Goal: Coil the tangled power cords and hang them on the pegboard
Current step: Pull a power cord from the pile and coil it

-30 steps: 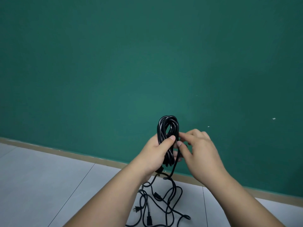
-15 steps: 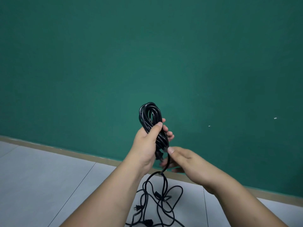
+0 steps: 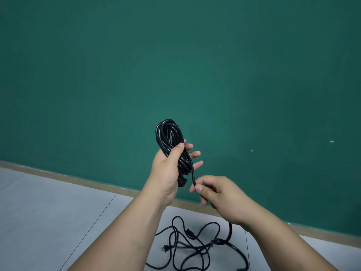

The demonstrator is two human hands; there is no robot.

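My left hand point(image 3: 168, 173) grips a black power cord coil point(image 3: 170, 141) held upright in front of the green wall; its thumb lies across the strands and its fingertips show behind them. A black plug point(image 3: 182, 182) hangs at the coil's lower end by my palm. My right hand point(image 3: 218, 194) pinches the loose strand point(image 3: 193, 178) running down from the coil. The strand passes through that hand and drops to a tangle of black cords point(image 3: 195, 245) on the floor between my forearms. No pegboard is in view.
A green wall point(image 3: 175, 65) fills most of the view, with a tan baseboard point(image 3: 58, 176) along its foot. Pale grey floor tiles point(image 3: 48, 212) lie below. Two small white specks point(image 3: 331, 141) mark the wall at the right.
My left hand has tilted the coil leftward. My right hand moved from the coil's middle down and to the right along the loose strand, now pinching it below the coil.
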